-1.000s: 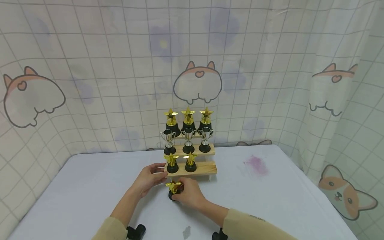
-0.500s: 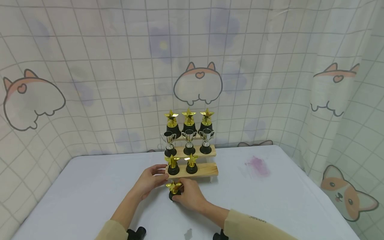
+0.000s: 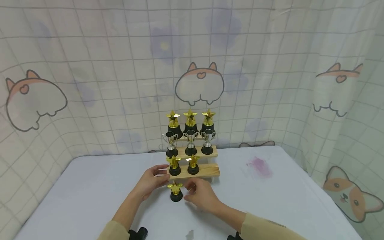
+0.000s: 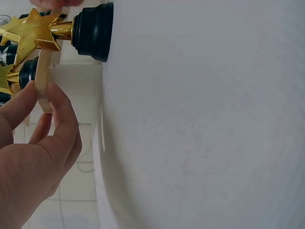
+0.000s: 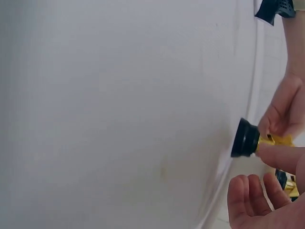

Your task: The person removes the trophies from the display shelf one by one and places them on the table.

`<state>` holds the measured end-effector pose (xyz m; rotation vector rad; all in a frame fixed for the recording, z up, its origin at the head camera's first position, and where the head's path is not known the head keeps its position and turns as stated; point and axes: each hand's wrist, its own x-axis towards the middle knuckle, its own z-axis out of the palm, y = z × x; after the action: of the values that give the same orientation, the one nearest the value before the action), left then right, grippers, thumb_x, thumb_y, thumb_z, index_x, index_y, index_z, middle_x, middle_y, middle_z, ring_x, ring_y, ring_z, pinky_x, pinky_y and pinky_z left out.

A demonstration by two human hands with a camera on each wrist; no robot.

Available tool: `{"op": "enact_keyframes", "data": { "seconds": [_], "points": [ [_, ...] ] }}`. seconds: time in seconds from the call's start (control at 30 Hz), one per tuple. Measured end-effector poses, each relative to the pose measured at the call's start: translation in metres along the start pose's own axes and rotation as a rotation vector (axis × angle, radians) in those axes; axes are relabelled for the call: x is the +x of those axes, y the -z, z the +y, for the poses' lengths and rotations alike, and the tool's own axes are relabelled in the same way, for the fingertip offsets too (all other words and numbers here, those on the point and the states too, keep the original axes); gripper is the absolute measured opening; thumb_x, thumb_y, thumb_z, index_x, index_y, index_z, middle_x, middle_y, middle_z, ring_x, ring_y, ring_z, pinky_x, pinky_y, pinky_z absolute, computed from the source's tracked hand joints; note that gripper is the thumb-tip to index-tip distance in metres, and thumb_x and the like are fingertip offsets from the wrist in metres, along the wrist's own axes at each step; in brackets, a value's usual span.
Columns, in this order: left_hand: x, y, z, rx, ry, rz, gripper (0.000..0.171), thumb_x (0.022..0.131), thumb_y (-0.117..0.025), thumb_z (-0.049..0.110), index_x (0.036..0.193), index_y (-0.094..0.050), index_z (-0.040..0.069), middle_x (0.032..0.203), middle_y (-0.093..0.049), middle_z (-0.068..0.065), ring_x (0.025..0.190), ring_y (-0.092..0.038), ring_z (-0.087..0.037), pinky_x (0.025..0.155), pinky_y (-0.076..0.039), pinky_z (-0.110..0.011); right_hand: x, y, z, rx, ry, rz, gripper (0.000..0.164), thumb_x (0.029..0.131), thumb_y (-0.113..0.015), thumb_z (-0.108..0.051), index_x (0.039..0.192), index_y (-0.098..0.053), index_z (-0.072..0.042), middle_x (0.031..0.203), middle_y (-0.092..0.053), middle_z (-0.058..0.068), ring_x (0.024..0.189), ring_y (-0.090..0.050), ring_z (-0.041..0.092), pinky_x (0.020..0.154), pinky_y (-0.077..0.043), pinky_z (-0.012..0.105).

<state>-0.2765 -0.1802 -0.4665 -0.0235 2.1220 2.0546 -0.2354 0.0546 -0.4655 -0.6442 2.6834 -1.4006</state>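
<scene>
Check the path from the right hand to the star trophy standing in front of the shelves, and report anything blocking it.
Nothing visible blocks it: the head view shows only a narrow gap between the right hand and the star trophy. The left hand grips the bottom shelf, outside that gap.

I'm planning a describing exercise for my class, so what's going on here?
A person's left hand pinches the left end of the lowest shelf of a wooden stand. Their right hand is beside, but not gripping, a gold star trophy upright on the white table in front of the stand. Two similar trophies stand on that shelf, three silver cups above, and three more star trophies at the top.
</scene>
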Motion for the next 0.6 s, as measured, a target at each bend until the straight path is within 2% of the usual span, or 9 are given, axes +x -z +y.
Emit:
{"op": "enact_keyframes", "data": {
  "seconds": [0.2,0.33,0.47,0.6],
  "points": [
    [0.002,0.0,0.001,0.01,0.02,0.004,0.05,0.094,-0.071,-0.001,0.141,-0.054,-0.002,0.127,-0.054,-0.023,0.105,-0.066,-0.029,0.09,-0.06,-0.038,-0.005,0.023,-0.001,0.077,0.02,0.069,0.02,0.086,-0.079,-0.001,0.101,-0.066,0.0,0.094,-0.065,0.006,0.084,-0.062,0.016,0.072,-0.055,0.024],
    [0.002,0.0,0.002,0.015,0.027,0.016,0.049,0.095,-0.071,0.0,0.141,-0.054,-0.001,0.127,-0.055,-0.022,0.107,-0.065,-0.032,0.09,-0.06,-0.038,0.0,0.035,0.0,0.076,0.033,0.175,0.015,0.087,-0.077,0.001,0.098,-0.068,-0.001,0.09,-0.066,0.003,0.084,-0.063,0.016,0.073,-0.056,0.025],
    [0.001,-0.001,0.001,0.009,0.034,0.015,0.05,0.094,-0.072,0.0,0.141,-0.054,-0.001,0.127,-0.055,-0.022,0.105,-0.066,-0.03,0.09,-0.059,-0.038,0.007,0.045,0.001,0.077,0.003,0.265,0.016,0.085,-0.078,0.001,0.098,-0.069,-0.001,0.091,-0.068,0.003,0.084,-0.064,0.015,0.075,-0.057,0.027],
    [0.001,-0.002,0.0,0.007,0.038,0.014,0.05,0.094,-0.071,0.0,0.141,-0.054,-0.001,0.126,-0.055,-0.022,0.104,-0.066,-0.029,0.09,-0.06,-0.037,0.014,0.05,0.003,0.098,-0.038,0.297,0.02,0.085,-0.08,-0.002,0.102,-0.07,-0.001,0.096,-0.069,0.004,0.089,-0.065,0.017,0.081,-0.058,0.033]
  ]
}}
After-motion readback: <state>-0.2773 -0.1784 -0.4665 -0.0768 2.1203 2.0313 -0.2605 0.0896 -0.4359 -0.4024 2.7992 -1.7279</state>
